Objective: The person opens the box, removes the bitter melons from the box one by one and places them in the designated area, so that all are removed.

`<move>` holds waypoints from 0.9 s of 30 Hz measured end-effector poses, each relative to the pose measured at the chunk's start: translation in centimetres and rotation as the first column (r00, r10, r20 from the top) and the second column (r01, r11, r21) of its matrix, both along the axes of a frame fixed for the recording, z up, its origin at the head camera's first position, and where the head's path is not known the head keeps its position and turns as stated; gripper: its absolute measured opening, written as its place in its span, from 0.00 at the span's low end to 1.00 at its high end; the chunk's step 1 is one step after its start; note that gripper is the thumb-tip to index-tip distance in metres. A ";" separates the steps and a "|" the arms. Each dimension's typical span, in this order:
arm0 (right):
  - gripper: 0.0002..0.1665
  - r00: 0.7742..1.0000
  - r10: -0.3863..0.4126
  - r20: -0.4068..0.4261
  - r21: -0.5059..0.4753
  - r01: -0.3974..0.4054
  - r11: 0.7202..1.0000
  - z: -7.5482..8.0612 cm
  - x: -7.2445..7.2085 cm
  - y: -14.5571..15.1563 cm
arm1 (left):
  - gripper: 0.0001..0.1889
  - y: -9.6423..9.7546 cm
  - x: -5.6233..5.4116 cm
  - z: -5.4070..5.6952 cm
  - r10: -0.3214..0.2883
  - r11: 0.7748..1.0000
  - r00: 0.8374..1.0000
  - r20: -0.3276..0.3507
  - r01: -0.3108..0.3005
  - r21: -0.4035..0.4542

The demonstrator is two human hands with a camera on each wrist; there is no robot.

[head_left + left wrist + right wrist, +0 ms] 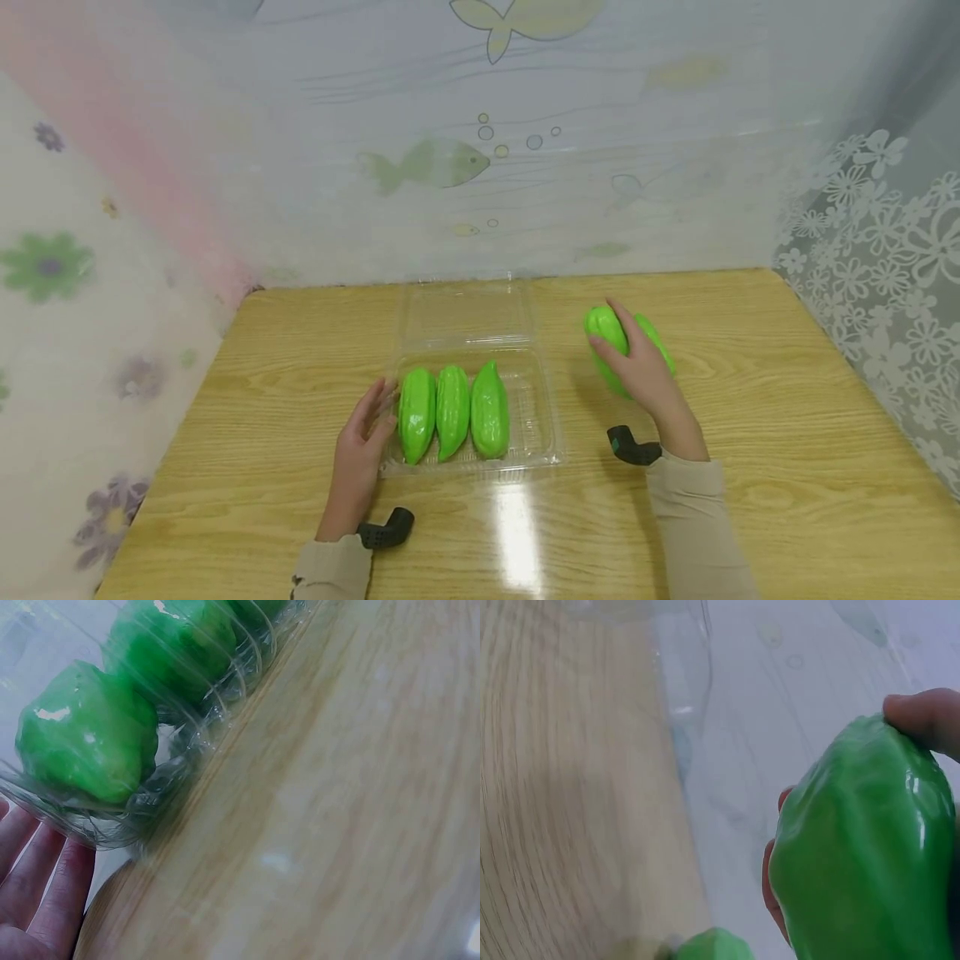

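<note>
your right hand [637, 367] is wrapped around a green fruit [604, 327] toward the far edge of the bench [780, 392], so grip snugly without squeezing, and let your empty left hand [360, 446], loosely spread, brace the clear box [534, 412].

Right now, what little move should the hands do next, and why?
Probably move the right hand, with the green piece it holds, over the clear box: its lid is open, and bare space shows beside the three pieces inside.
</note>
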State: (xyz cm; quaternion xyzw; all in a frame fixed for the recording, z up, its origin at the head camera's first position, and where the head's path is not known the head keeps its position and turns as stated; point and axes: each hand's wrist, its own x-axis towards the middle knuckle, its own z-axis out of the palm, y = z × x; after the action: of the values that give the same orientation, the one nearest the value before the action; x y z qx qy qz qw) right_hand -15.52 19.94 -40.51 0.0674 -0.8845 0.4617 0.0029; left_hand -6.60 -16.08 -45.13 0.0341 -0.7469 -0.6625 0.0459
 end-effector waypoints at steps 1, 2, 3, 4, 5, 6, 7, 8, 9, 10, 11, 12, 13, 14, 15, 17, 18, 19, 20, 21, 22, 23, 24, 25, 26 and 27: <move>0.38 1.000 0.000 -0.004 -0.003 0.000 1.000 0.0 0.0 0.2 | 0.26 -0.1 -0.1 -0.3 -0.001 1.000 1.000 -0.001 0.001 0.002; 0.38 1.000 0.002 -0.008 -0.007 -0.002 1.000 0.1 0.1 0.4 | 0.26 -0.2 -0.2 -0.6 -0.001 1.000 1.000 -0.003 0.001 0.000; 0.38 1.000 0.003 -0.012 -0.010 -0.003 1.000 0.1 0.1 0.5 | 0.25 -0.3 -0.2 -0.9 0.000 1.000 1.000 -0.004 0.000 -0.003; 0.38 1.000 0.001 -0.018 -0.014 -0.001 1.000 0.2 0.1 0.7 | 0.25 -0.4 -0.3 -1.2 0.000 1.000 1.000 -0.008 0.000 -0.007; 0.39 1.000 0.002 -0.021 -0.020 -0.002 1.000 0.2 0.2 0.8 | 0.25 -0.5 -0.4 -1.4 0.002 1.000 1.000 -0.011 -0.002 -0.011; 0.39 1.000 0.000 -0.024 -0.028 0.000 1.000 0.3 0.2 1.0 | 0.25 -0.5 -0.4 -1.6 0.004 1.000 1.000 -0.015 -0.004 -0.015; 0.40 1.000 -0.003 -0.027 -0.034 0.003 0.999 0.3 0.2 1.1 | 0.25 -0.5 -0.5 -1.7 0.006 1.000 1.000 -0.019 -0.006 -0.019; 0.40 1.000 -0.006 -0.027 -0.043 0.005 0.999 0.4 0.2 1.2 | 0.25 -0.5 -0.5 -1.8 0.008 1.000 1.000 -0.023 -0.008 -0.021; 0.40 1.000 -0.011 -0.025 -0.053 0.010 0.999 0.4 0.3 1.4 | 0.25 -0.6 -0.6 -1.9 0.010 1.000 1.000 -0.024 -0.011 -0.023; 0.40 1.000 -0.015 -0.022 -0.064 0.014 0.998 0.5 0.3 1.5 | 0.25 -0.6 -0.6 -1.9 0.011 1.000 1.000 -0.026 -0.011 -0.026; 0.40 1.000 -0.021 -0.016 -0.078 0.020 0.997 0.5 0.3 1.6 | 0.25 -0.6 -0.6 -1.9 0.011 0.999 1.000 -0.022 -0.012 -0.031; 0.39 1.000 -0.028 -0.009 -0.091 0.027 0.995 0.6 0.4 1.7 | 0.25 -0.6 -0.5 -1.8 0.011 0.999 1.000 -0.019 -0.011 -0.033; 0.39 0.999 -0.033 -0.005 -0.104 0.033 0.994 0.6 0.4 1.8 | 0.25 -0.5 -0.5 -1.7 0.010 0.999 1.000 -0.015 -0.010 -0.036; 0.38 0.999 -0.037 -0.002 -0.117 0.037 0.992 0.6 0.4 1.9 | 0.25 -0.5 -0.4 -1.6 0.010 0.999 1.000 -0.010 -0.011 -0.040; 0.37 0.999 -0.045 -0.002 -0.125 0.045 0.991 0.6 0.4 2.0 | 0.25 -0.5 -0.3 -1.4 0.010 0.999 1.000 -0.005 -0.010 -0.039; 0.36 0.998 -0.067 0.000 -0.132 0.066 0.989 0.6 0.5 2.3 | 0.25 -0.4 -0.2 -0.9 0.008 0.999 1.000 0.005 -0.007 -0.037; 0.35 0.997 -0.077 -0.004 -0.135 0.076 0.988 0.6 0.4 2.4 | 0.26 -0.4 -0.1 -0.6 0.007 0.999 1.000 0.008 -0.006 -0.033; 0.35 0.996 -0.089 -0.007 -0.137 0.087 0.987 0.5 0.4 2.6 | 0.26 -0.3 0.0 -0.4 0.006 1.000 1.000 0.011 -0.006 -0.030; 0.36 0.995 -0.102 -0.012 -0.138 0.099 0.986 0.5 0.4 2.8 | 0.26 -0.2 0.1 -0.1 0.005 1.000 1.000 0.014 -0.005 -0.029; 0.36 0.993 -0.114 -0.017 -0.141 0.110 0.984 0.5 0.4 2.9 | 0.26 -0.1 0.1 0.2 0.004 1.000 1.000 0.016 -0.003 -0.027; 0.37 0.992 -0.122 -0.022 -0.146 0.118 0.982 0.5 0.4 3.1 | 0.26 0.1 0.2 0.4 0.004 1.000 1.000 0.020 -0.004 -0.030; 0.37 0.992 -0.125 -0.031 -0.158 0.119 0.980 0.5 0.4 3.2 | 0.26 0.2 0.3 0.6 0.006 0.999 1.000 0.023 -0.005 -0.033; 0.38 0.991 -0.129 -0.040 -0.168 0.121 0.978 0.6 0.5 3.4 | 0.26 0.2 0.3 0.7 0.008 0.999 1.000 0.025 -0.007 -0.036; 0.38 0.990 -0.133 -0.045 -0.183 0.123 0.975 0.7 0.5 3.5 | 0.26 0.3 0.3 0.8 0.009 0.999 1.000 0.027 -0.008 -0.038; 0.39 0.989 -0.138 -0.048 -0.198 0.126 0.972 0.8 0.7 3.6 | 0.26 0.3 0.3 0.7 0.010 0.999 1.000 0.027 -0.009 -0.038; 0.39 0.988 -0.145 -0.047 -0.215 0.132 0.968 1.0 0.8 3.7 | 0.26 0.2 0.2 0.5 0.008 0.999 1.000 0.025 -0.007 -0.038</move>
State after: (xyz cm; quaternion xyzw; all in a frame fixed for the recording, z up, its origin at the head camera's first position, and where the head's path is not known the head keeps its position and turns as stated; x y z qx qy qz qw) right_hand -14.71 23.65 -39.48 0.0191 -0.8325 0.5492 0.0700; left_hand -6.39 -15.84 -44.60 0.0442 -0.7596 -0.6477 0.0398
